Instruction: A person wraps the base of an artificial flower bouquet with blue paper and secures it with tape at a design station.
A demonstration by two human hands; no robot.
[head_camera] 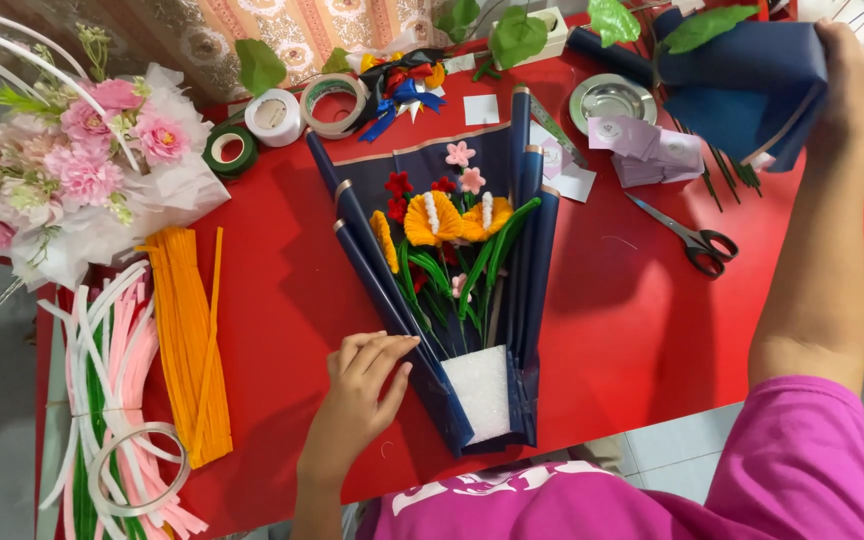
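Nearby, scissors [694, 240] lie beside the bouquet [452, 290].

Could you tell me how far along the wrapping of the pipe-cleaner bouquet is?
Done: the pipe-cleaner flowers lie inside pleated navy wrapping paper, white padding round the stems. In hand: the left hand presses the wrap's left edge, while the right hand grasps folded navy sheets. Left, apparently: no ribbon ties it; bows lie unused.

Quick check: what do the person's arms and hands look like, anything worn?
Both hands are bare: no gloves, rings or watch visible on the left hand or the right hand. Both forearms are uncovered. A short magenta sleeve covers the right upper arm; the shirt has white print on the chest.
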